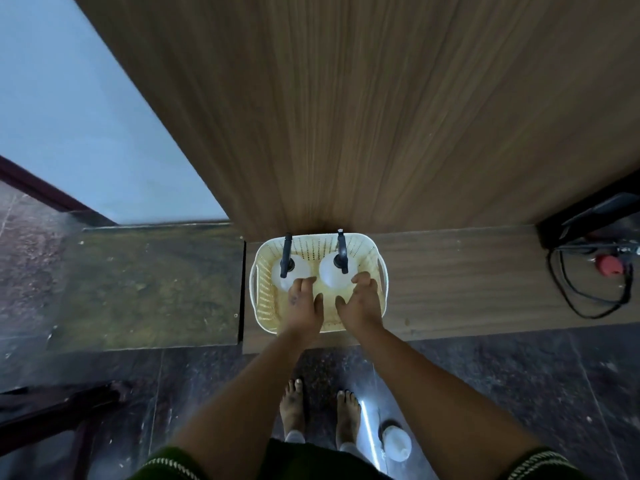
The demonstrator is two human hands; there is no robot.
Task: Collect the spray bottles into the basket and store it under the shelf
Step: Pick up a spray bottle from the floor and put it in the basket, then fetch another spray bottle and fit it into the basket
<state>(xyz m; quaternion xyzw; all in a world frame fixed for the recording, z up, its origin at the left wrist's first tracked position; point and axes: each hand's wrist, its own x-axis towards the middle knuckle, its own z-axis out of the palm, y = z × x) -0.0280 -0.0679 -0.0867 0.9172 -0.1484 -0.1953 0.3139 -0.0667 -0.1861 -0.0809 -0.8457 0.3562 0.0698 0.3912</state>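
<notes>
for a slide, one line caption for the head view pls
Both hands, left hand and right hand, reach into a cream basket holding two spray bottles below a wooden shelf.

- A lived-in home room, by the look of it.
- Dark polished stone floor point(485, 393) underfoot, with the person's bare feet point(292, 407) on it.
- Wood-grain shelf unit point(381, 116) against a pale blue wall point(69, 116).
- Black power cable point(588, 292) coiled beside it.

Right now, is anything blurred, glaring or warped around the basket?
Head view: wide-angle bends the wooden shelf edges; the basket and both spray bottles are soft but readable; a bright glare streak lies on the dark floor by the feet.
</notes>
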